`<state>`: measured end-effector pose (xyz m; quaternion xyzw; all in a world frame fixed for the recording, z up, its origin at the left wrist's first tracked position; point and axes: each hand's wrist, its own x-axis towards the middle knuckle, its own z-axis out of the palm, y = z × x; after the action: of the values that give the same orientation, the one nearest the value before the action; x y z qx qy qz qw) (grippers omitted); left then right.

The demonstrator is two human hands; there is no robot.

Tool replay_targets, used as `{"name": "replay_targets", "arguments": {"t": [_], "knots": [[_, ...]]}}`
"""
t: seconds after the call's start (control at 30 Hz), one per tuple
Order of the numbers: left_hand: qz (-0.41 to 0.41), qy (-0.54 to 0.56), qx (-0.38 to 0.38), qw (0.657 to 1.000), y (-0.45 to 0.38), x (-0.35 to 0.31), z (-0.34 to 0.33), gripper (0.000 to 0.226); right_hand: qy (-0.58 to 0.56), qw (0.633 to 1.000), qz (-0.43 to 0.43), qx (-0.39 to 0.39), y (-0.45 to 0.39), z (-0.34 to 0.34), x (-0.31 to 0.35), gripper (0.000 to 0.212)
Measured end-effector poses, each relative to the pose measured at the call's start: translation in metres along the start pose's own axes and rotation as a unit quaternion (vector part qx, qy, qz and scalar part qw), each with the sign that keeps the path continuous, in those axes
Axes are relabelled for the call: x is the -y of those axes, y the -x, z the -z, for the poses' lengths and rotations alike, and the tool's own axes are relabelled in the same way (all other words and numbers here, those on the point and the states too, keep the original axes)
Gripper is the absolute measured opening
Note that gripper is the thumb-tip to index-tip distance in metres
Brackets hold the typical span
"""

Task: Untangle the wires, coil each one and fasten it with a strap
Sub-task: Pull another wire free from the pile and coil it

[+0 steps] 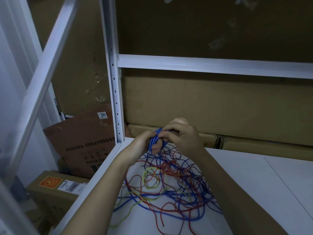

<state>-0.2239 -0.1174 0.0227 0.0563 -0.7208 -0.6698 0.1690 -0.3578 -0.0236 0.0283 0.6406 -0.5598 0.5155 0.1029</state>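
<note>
- A bundle of blue wire [155,138] is held up above the back left corner of the white worktop [254,184], close to the upright post of the shelf frame [115,92].
- The left hand [144,145] is wrapped round the bundle from the left, fingers curled about the loops; this looks meant to keep the turns together so the coil does not spring apart.
- The right hand [183,134] is closed on the top of the same bundle, thumb and fingertips pinching the blue strands, probably to guide or tighten a turn. Whether a strap is held cannot be told; none is seen.
- Blue strands trail from the bundle down into the tangle of wires [169,187] lying on the worktop just below the hands, where red, blue and yellow-green lengths are crossed over one another.
- The coil is judged to be unfinished, as its wire is not yet free of the heap.
- The tangle is spread toward the left edge of the worktop, and a yellow-green end [118,221] lies near that edge, so a pull to the left could drag wire over it.
- Open white surface is left to the right of the heap, giving room for laying out a freed wire; cardboard boxes [220,106] close off the back.
</note>
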Motion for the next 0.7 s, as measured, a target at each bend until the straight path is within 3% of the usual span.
{"name": "replay_targets", "arguments": {"t": [0.17,0.33,0.4,0.5,0.6,0.7], "knots": [[-0.005,0.049,0.005,0.999,0.002,-0.006,-0.004,0.05,-0.128,0.986,-0.084,-0.071,0.003,-0.001,0.001,0.014],[-0.012,0.053,0.012,0.998,0.003,-0.002,-0.004,0.066,-0.218,0.968,-0.123,0.002,0.006,0.001,0.0,0.013],[-0.02,0.039,-0.02,0.999,0.0,-0.001,-0.005,0.065,-0.248,0.958,-0.141,0.024,0.008,-0.003,0.0,0.014],[-0.017,-0.006,-0.107,0.994,-0.005,0.002,-0.009,0.059,-0.217,0.968,-0.129,0.009,0.013,-0.007,0.0,0.019],[-0.017,-0.019,-0.135,0.991,-0.004,0.007,-0.012,0.056,-0.148,0.983,-0.109,0.016,0.022,-0.006,0.0,0.019],[-0.004,-0.008,-0.161,0.987,-0.002,0.01,-0.014,0.053,0.014,0.998,-0.037,0.057,0.029,-0.002,-0.005,0.016]]}}
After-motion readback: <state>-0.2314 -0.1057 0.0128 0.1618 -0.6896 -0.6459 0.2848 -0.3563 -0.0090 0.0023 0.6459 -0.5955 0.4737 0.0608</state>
